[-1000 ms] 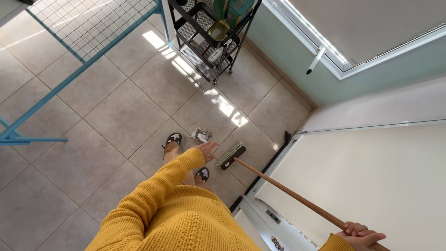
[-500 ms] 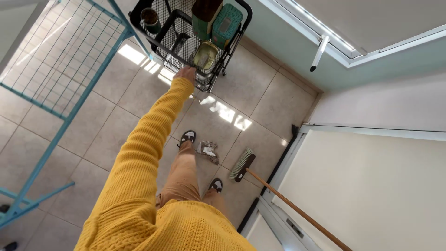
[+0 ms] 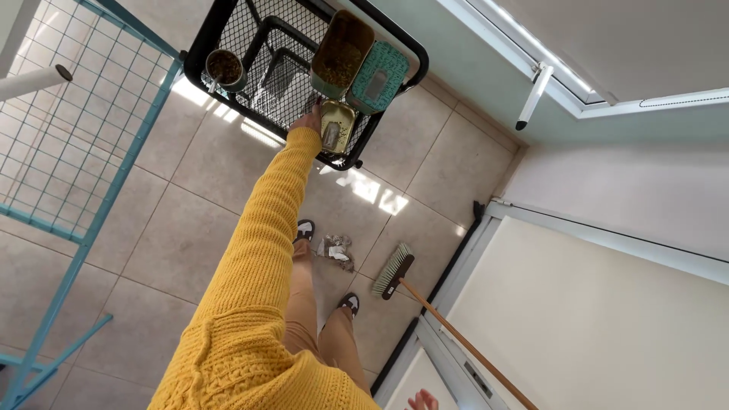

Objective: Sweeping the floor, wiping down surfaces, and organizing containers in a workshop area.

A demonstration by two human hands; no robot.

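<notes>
Reaching to the black wire rack's (image 3: pixel 228 23) near edge, the left hand (image 3: pixel 310 120) touched it, grip unclear; the right hand (image 3: pixel 422 399) loosely steadied the broom (image 3: pixel 425 307).

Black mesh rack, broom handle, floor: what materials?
Black mesh rack: looks like painted metal wire, see-through grid with tubular rim. Long brown broom handle: likely wood, matte brown, though painted metal is possible. Beige tiled floor: ceramic or stone tile, grout lines, slight sheen under sunlight.
</notes>
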